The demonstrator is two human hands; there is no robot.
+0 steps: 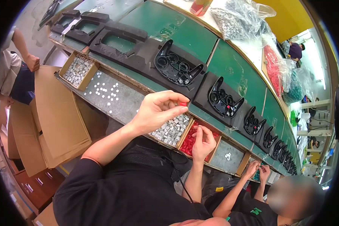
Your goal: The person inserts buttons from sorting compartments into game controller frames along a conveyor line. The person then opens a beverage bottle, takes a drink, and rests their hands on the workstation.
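Between the thumb and fingertips of my left hand (160, 109) is a small red piece (183, 104), held above the edge of the bench. My right hand (204, 144) is over the compartment of red pieces (188, 141), thumb and forefinger pinched together; what they hold, if anything, is too small to make out. Left of it lies a compartment of grey-white pieces (172, 130). Beyond my hands, a black controller shell (177, 67) rests on a dark foam block (143, 60). Another shell (224, 100) to the right has a red spot on it.
More shells (269, 137) line the bench to the right. A co-worker's hands (258, 169) are at the lower right. Open cardboard boxes (60, 116) stand at the left, near another person's hand (32, 62). White pieces (103, 90) lie scattered on a grey tray.
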